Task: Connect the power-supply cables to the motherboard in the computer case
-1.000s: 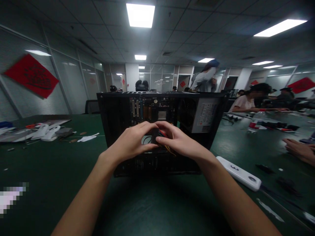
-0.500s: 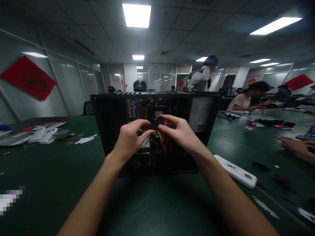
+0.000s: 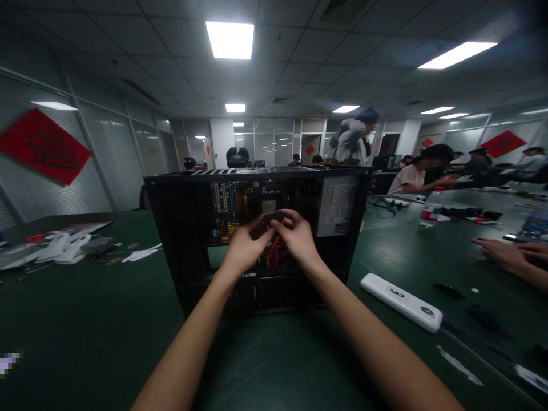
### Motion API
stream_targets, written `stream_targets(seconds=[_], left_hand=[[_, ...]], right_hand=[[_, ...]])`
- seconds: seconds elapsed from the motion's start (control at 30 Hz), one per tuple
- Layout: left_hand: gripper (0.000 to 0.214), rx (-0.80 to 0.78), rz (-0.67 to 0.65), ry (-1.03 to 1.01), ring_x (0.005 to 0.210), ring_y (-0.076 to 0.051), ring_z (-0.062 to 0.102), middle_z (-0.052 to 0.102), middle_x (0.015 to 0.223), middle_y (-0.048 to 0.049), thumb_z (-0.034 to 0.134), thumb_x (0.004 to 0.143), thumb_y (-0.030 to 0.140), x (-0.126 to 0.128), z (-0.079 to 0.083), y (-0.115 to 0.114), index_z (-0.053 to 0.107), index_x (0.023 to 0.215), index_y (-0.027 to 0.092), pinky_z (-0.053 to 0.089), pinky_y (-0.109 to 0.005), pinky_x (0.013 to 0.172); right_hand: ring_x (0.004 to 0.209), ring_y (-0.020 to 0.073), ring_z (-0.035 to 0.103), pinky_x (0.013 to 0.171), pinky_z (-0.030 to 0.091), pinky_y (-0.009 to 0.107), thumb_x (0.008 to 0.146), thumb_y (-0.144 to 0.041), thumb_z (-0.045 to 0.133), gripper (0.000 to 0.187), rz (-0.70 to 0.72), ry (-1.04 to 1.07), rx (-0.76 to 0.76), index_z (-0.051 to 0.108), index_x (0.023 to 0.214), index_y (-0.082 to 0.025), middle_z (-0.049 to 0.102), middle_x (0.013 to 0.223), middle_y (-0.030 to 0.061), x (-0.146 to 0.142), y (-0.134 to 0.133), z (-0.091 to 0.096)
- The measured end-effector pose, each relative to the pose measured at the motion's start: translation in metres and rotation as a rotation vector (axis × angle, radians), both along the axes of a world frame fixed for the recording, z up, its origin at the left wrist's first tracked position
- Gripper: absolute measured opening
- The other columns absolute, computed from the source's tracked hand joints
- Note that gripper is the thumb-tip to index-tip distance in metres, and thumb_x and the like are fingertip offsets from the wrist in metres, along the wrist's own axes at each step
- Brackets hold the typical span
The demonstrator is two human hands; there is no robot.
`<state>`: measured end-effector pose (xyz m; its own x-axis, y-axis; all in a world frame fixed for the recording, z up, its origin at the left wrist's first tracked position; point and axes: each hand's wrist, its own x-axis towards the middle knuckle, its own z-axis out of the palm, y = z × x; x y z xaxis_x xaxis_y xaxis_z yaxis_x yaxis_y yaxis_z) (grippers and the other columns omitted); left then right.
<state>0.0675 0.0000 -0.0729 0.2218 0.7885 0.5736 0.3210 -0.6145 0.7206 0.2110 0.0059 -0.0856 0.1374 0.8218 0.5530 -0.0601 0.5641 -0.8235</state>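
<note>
An open black computer case (image 3: 180, 228) stands in front of me with its inside facing me. My left hand (image 3: 247, 242) and my right hand (image 3: 298, 235) meet before its motherboard (image 3: 252, 191). Both pinch a small black cable connector (image 3: 274, 217), each hand from its own side. Red and yellow wires (image 3: 275, 254) hang below it, between the hands. A silver power supply (image 3: 338, 205) with a label sits at the case's upper right. Expansion slots (image 3: 222, 197) show at the left of the board. My fingers hide part of the connector.
Right of the case lies a white power strip (image 3: 400, 301) with its cable. Farther right are a plastic bottle (image 3: 431, 208) and another person's hands (image 3: 507, 256). White plastic and scraps (image 3: 64, 245) lie at the left. People sit and stand in the background.
Both hands have come closer together, and the connector now sits closer to the board. The coloured wires have shifted below it. My view has tilted up and turned slightly right.
</note>
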Motion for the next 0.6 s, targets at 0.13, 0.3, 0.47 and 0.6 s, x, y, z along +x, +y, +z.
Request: stream_targets(seconds=[0.13,0.3,0.47,0.6], left_hand=[[0.039,-0.141,0.15,0.222,0.092,-0.018,0.072,0.076,0.102,-0.0086,0.054,0.089,0.019,-0.002,-0.013,0.009,0.064,0.125,0.01,0.054,-0.024,0.078],[0.025,-0.242,0.277,0.427,0.075,-0.02,0.071,0.076,0.076,-0.0082,0.057,0.085,0.026,-0.009,-0.028,0.02,0.078,0.083,0.014,0.048,-0.024,0.063],[0.024,-0.255,0.369,0.549,0.077,-0.024,0.071,0.074,0.071,-0.0105,0.062,0.08,0.034,-0.01,-0.033,0.033,0.079,0.074,0.017,0.046,-0.027,0.065],[0.023,-0.251,0.403,0.642,0.08,-0.026,0.071,0.075,0.077,-0.0141,0.064,0.076,0.032,-0.006,-0.028,0.039,0.08,0.079,0.016,0.047,-0.028,0.067]], right_hand=[[0.093,0.0203,0.069,0.083,0.051,0.032,0.079,-0.03,0.064,0.031,-0.174,-0.252,-0.001,0.057,0.106,-0.016,0.072,0.099,0.0082,-0.001,0.014,-0.019],[0.077,0.0173,0.065,0.072,0.047,0.028,0.078,-0.027,0.068,0.027,-0.36,-0.584,-0.119,0.062,0.101,-0.016,0.069,0.082,0.0034,0.005,0.019,-0.028],[0.071,0.0156,0.062,0.064,0.041,0.025,0.076,-0.028,0.071,0.031,-0.376,-0.615,-0.195,0.064,0.102,-0.013,0.066,0.076,0.0028,0.014,0.028,-0.031],[0.066,0.0137,0.06,0.059,0.039,0.023,0.074,-0.027,0.072,0.033,-0.332,-0.559,-0.239,0.064,0.102,-0.011,0.064,0.072,0.0005,0.015,0.034,-0.034]])
